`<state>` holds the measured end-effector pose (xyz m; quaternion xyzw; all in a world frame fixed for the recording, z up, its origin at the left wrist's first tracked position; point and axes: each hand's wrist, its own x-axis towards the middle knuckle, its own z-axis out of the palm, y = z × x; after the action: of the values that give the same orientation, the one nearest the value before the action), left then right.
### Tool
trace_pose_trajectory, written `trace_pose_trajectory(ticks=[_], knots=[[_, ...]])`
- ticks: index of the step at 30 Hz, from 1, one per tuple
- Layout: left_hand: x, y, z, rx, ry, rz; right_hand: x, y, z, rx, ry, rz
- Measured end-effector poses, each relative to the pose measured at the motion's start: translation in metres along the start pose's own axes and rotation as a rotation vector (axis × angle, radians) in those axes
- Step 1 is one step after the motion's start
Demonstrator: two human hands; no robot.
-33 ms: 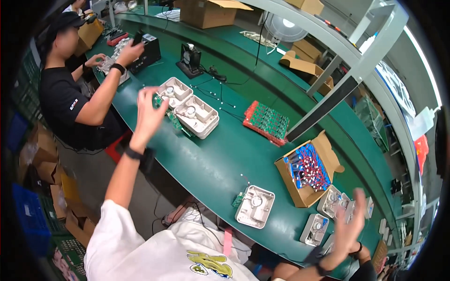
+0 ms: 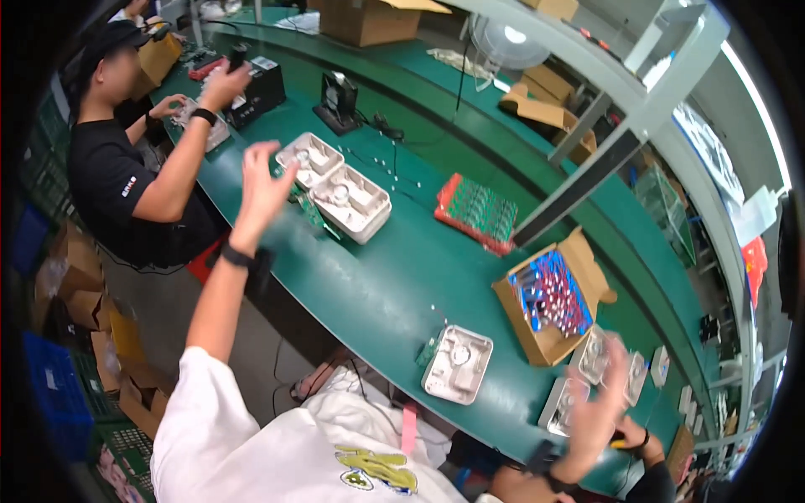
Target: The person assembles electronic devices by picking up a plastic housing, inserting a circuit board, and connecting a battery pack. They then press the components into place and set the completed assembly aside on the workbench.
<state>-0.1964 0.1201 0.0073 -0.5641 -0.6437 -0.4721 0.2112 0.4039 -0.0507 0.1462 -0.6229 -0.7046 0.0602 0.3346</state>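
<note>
My left hand (image 2: 264, 194) is raised with thumb and fingers apart, at the left side of two light grey plastic housings (image 2: 350, 225). Small green circuit boards (image 2: 314, 220) hang by that side; the hand partly hides one. My right hand (image 2: 597, 409), smeared by motion but with fingers extended, hovers over several housings (image 2: 555, 407) at the right and holds nothing visible. Between my hands, a single open housing (image 2: 458, 364) lies on the bench with a round white part inside. A green circuit board (image 2: 426, 352) rests against its left edge.
A cardboard box (image 2: 537, 334) holds blue cells with red wires. Stacked green boards (image 2: 478, 210) lie on red wrap beside a metal post (image 2: 587, 178). A black stand (image 2: 338, 105) is farther back. One co-worker (image 2: 109, 159) sits left; another's hand (image 2: 637, 439) is at right.
My right hand has shifted slightly left over the housings. My left hand stays by the two housings, fingers still apart. The left co-worker's raised hand has moved a little left.
</note>
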Motion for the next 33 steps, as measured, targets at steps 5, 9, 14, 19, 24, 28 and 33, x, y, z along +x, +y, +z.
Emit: trace_pose_trajectory(ticks=[5, 9, 14, 19, 24, 28, 33], knots=[[0.056, -0.093, 0.036, -0.165, -0.414, -0.703, -0.052, -0.054, 0.131, -0.102, -0.273, 0.036], [0.062, -0.071, 0.035, -0.403, -0.878, -0.781, -0.062, -0.060, 0.172, -0.132, -0.216, 0.145], [0.047, -0.046, 0.032, -0.415, -0.920, -0.746, -0.077, -0.054, 0.180, -0.158, -0.202, 0.173], [0.018, -0.004, 0.033, -0.533, -0.848, -0.740, -0.080, -0.036, 0.167, -0.196, -0.199, 0.226], [-0.002, 0.061, 0.036, -0.401, -0.864, -0.684, -0.090, -0.026, 0.149, -0.198, -0.196, 0.278], [-0.023, 0.088, 0.048, -0.550, -0.886, -0.661, -0.093, -0.028, 0.125, -0.227, -0.201, 0.248], [-0.043, 0.114, 0.053, -0.504, -0.890, -0.525, -0.042, -0.011, 0.099, -0.111, -0.188, 0.008]])
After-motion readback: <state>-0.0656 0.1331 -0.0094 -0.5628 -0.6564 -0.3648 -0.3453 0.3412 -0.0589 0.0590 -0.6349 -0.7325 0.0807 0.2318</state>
